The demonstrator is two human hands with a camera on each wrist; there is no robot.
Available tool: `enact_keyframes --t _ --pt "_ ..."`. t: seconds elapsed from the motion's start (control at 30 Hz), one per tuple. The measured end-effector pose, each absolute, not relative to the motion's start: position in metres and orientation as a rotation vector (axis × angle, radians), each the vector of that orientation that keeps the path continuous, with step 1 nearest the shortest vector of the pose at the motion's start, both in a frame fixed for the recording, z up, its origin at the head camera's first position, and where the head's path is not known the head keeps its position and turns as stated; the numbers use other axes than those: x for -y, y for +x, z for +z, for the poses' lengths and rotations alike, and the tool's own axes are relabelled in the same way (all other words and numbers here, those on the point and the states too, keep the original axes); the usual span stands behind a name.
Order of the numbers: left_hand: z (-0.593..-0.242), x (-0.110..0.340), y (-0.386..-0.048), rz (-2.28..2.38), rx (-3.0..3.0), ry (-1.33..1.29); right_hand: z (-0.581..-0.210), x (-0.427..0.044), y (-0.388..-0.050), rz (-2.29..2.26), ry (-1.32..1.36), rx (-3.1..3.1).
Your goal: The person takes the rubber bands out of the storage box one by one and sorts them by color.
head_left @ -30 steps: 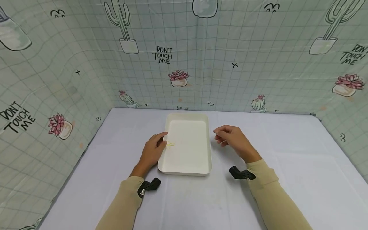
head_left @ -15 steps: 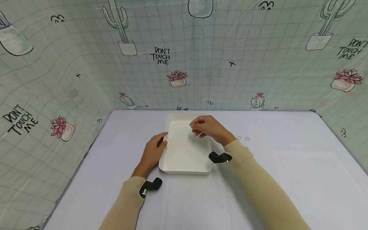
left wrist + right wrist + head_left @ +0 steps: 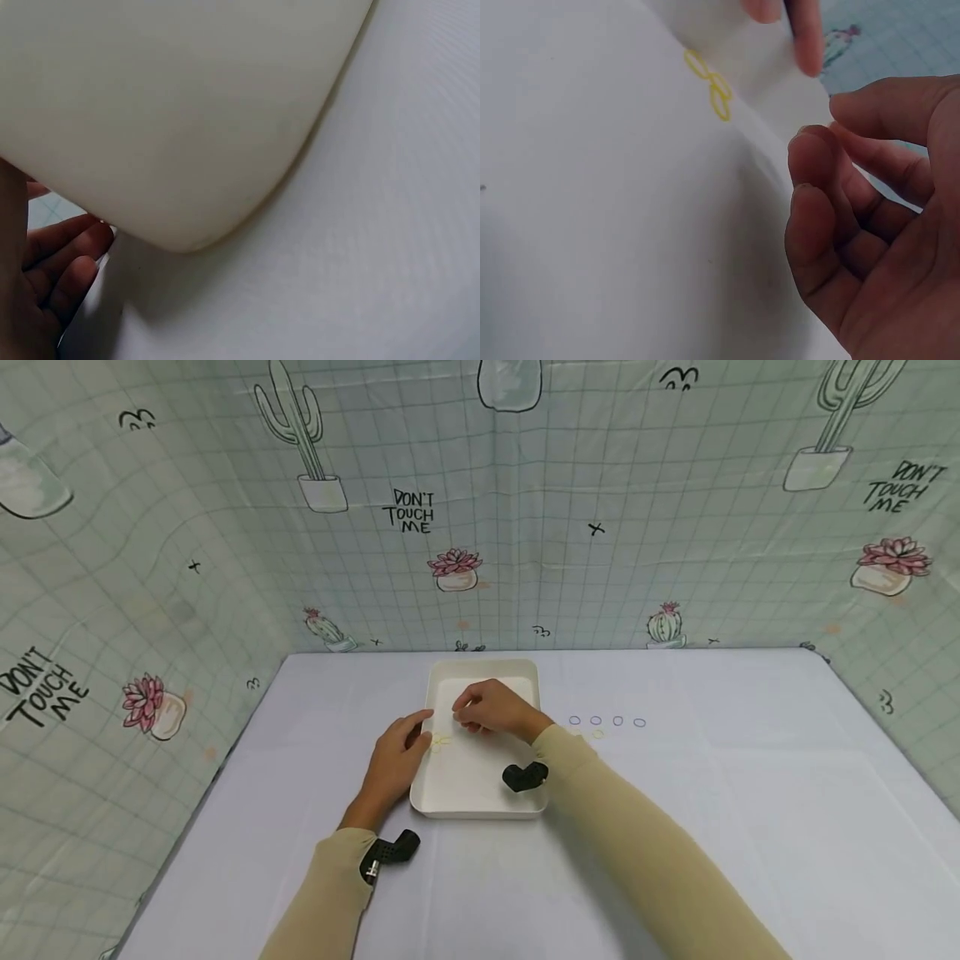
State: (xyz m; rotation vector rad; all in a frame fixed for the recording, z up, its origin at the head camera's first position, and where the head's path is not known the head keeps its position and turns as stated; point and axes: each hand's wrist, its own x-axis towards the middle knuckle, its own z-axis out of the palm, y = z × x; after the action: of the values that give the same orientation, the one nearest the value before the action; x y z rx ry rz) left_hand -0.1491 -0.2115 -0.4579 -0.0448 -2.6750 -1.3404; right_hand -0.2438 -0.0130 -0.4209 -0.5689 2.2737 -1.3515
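A shallow white tray (image 3: pixel 480 797) lies on the table. In the head view my left hand (image 3: pixel 396 766) holds the tray's left rim, its forefinger and thumb over the edge; in the left wrist view other fingers (image 3: pixel 71 255) bend outside the wall. Small thin yellow rings (image 3: pixel 709 84) lie inside against that wall. My right hand (image 3: pixel 495 707) hovers over the tray's left half, to the right of and beyond the yellow rings. In the right wrist view its fingers curve loosely towards the thumb, with nothing visible between them.
Right of the tray, several purple rings (image 3: pixel 617 721) form a row on the white tabletop (image 3: pixel 750 777), with one yellow ring (image 3: pixel 597 734) in front. A patterned cloth (image 3: pixel 570 585) hangs behind and to the sides. Each wrist carries a black camera mount (image 3: pixel 525 777).
My right hand has travelled left from beside the tray to over it, uncovering the rings on the table. The left hand stays at the rim.
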Motion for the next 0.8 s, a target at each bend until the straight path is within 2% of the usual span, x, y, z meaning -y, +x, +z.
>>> enact_keyframes --t 0.8 --pt "-0.461 0.213 -0.15 -1.315 2.658 -0.071 -0.438 0.027 -0.245 -0.951 -0.779 -2.576"
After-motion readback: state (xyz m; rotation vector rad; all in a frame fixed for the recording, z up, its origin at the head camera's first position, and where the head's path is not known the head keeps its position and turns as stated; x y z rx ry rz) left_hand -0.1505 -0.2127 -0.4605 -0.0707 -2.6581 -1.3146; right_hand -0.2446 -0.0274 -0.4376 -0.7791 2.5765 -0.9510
